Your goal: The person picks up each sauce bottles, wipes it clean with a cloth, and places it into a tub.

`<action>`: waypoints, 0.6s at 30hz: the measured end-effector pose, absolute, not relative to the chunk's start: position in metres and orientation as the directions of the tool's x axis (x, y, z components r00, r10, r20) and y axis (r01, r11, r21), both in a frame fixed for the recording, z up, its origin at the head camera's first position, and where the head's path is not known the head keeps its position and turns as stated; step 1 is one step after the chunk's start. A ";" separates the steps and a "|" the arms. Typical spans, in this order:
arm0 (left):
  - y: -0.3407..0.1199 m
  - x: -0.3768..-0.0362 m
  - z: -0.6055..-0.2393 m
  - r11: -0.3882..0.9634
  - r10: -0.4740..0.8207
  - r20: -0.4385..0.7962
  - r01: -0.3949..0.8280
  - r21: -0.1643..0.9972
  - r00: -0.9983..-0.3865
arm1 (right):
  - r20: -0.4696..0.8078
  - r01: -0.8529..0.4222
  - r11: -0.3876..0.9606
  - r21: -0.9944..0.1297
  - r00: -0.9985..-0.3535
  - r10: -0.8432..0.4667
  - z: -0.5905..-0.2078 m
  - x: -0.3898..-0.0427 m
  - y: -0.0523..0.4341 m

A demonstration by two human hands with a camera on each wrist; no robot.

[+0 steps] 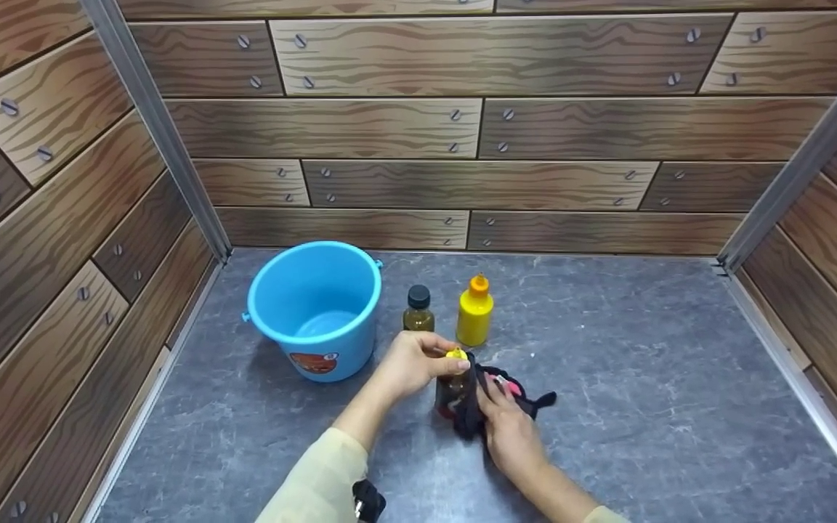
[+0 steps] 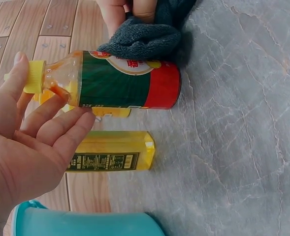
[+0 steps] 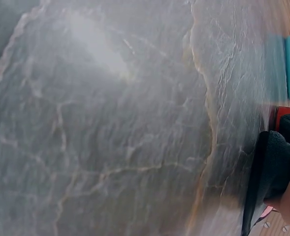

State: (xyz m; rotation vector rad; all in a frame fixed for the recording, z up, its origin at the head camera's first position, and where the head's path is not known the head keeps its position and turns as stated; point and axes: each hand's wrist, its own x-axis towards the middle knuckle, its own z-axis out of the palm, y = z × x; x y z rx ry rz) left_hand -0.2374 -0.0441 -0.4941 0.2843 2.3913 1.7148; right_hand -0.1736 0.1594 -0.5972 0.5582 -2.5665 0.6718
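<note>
- Dark grey cloth (image 1: 471, 407) sits under the right hand (image 1: 507, 428), nearest the camera; fingers curl over it and press it against the side of the bottle. The cloth also shows in the left wrist view (image 2: 142, 39), bunched on the label's upper edge.
- Bottle with yellow cap (image 1: 453, 381) stands on the grey stone-pattern tabletop (image 1: 644, 378), directly between both hands. It has a green and red label and amber liquid at the neck.
- Left hand (image 1: 411, 363) is at the cap end: thumb and fingertips (image 2: 61, 130) close round the yellow cap (image 2: 35, 77) and neck, steadying it. Cap on.
- Judgement: wiping of this bottle looks mid-way. Cloth covers only one side of the label; the cap end and the far side show no cloth contact.
- Just beyond the grip: dark-capped bottle of amber liquid (image 1: 418, 309) and yellow squeeze bottle (image 1: 474, 311), upright, side by side, both apart from cloth and hands. Likely not yet handled, but can't confirm.
- Farther left of the grip: blue bucket (image 1: 314, 309), upright. Contents can't be made out.
- Right wrist view is blurred, mostly tabletop, with a cloth edge (image 3: 275, 162) at the right.
</note>
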 end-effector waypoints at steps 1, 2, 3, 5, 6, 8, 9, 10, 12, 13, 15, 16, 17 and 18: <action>-0.044 -0.237 -0.494 0.316 0.261 -0.038 0.048 0.948 -0.964 | 0.486 -0.467 0.810 -0.355 -0.832 -0.267 -0.597 -0.173 0.159; -0.044 -0.238 -0.494 0.318 0.261 -0.039 0.048 0.947 -0.965 | 0.478 -0.459 0.817 -0.348 -0.837 -0.267 -0.596 -0.173 0.159; -0.044 -0.238 -0.494 0.319 0.260 -0.039 0.048 0.947 -0.965 | 0.464 -0.450 0.825 -0.343 -0.845 -0.268 -0.596 -0.173 0.158; -0.044 -0.238 -0.494 0.319 0.260 -0.039 0.048 0.946 -0.965 | 0.433 -0.433 0.838 -0.333 -0.859 -0.272 -0.595 -0.173 0.158; -0.044 -0.238 -0.494 0.318 0.260 -0.040 0.047 0.947 -0.965 | 0.418 -0.425 0.843 -0.329 -0.866 -0.274 -0.594 -0.173 0.157; -0.044 -0.238 -0.493 0.313 0.265 -0.037 0.049 0.948 -0.964 | 0.397 -0.414 0.855 -0.313 -0.875 -0.278 -0.593 -0.173 0.157; -0.044 -0.238 -0.493 0.310 0.266 -0.036 0.051 0.949 -0.963 | 0.388 -0.408 0.861 -0.304 -0.878 -0.279 -0.593 -0.173 0.157; -0.044 -0.238 -0.493 0.307 0.268 -0.032 0.054 0.950 -0.963 | 0.381 -0.405 0.865 -0.297 -0.881 -0.282 -0.592 -0.173 0.156; -0.043 -0.237 -0.493 0.300 0.272 -0.028 0.057 0.952 -0.962 | 0.364 -0.396 0.874 -0.283 -0.887 -0.284 -0.592 -0.174 0.156; -0.043 -0.237 -0.493 0.299 0.273 -0.027 0.058 0.953 -0.962 | 0.353 -0.391 0.878 -0.276 -0.891 -0.286 -0.591 -0.174 0.156; -0.043 -0.237 -0.493 0.298 0.272 -0.030 0.055 0.953 -0.962 | 0.317 -0.374 0.887 -0.271 -0.905 -0.285 -0.590 -0.174 0.155; -0.043 -0.237 -0.493 0.298 0.271 -0.034 0.051 0.953 -0.962 | 0.296 -0.367 0.890 -0.270 -0.911 -0.286 -0.589 -0.174 0.155; -0.043 -0.236 -0.493 0.299 0.270 -0.039 0.046 0.953 -0.962 | 0.273 -0.358 0.893 -0.271 -0.919 -0.286 -0.588 -0.174 0.155; -0.043 -0.236 -0.493 0.300 0.268 -0.043 0.041 0.953 -0.962 | 0.249 -0.349 0.897 -0.273 -0.926 -0.284 -0.587 -0.175 0.154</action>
